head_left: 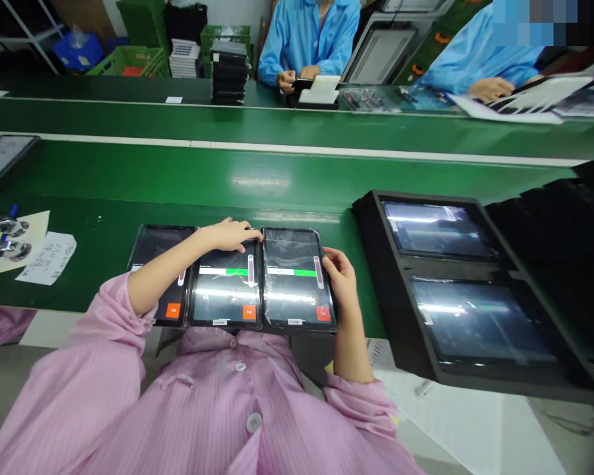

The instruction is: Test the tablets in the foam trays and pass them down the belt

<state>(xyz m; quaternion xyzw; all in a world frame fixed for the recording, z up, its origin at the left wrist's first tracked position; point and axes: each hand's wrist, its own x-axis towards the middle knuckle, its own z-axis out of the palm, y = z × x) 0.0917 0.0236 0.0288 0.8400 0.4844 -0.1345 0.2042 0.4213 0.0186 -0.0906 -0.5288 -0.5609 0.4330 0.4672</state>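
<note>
Three tablets lie side by side along the near edge of the green bench, screens up. The left tablet is partly hidden under my left forearm. The middle tablet and the right tablet each show a green-and-white bar, a slider and an orange-red "Fail" box. My left hand lies across the top of the middle tablet, fingers stretched toward the corner where it meets the right one. With thumb and fingers, my right hand grips the right tablet's right edge; some of its fingertips are hidden.
A black foam tray with two tablets stands at right. Paper notes and round metal items lie left. Across the bench, two people in blue work near a stack of dark devices.
</note>
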